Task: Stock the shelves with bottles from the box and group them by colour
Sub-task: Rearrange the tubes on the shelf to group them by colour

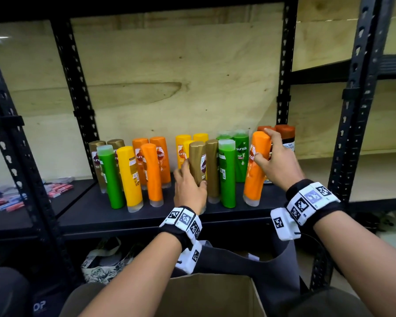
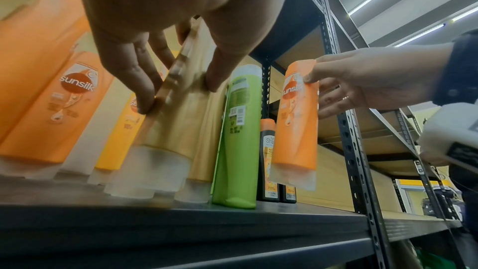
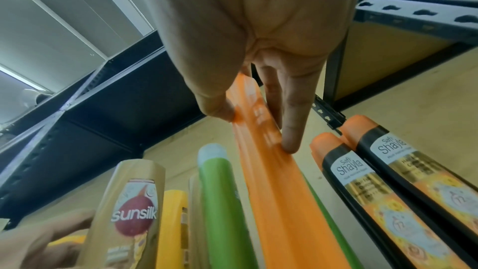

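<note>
Hands on bottles — gold (image 1: 197, 161), orange (image 1: 256, 165)

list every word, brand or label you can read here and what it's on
"sunsilk": gold bottle held by the left hand
"sunsilk": orange bottle held by the right hand
"sunsilk": green bottle at the back
"Safi Shayla": black-labelled bottles
"OP": dark item at bottom left
Small print and barcodes: too small to read.
</note>
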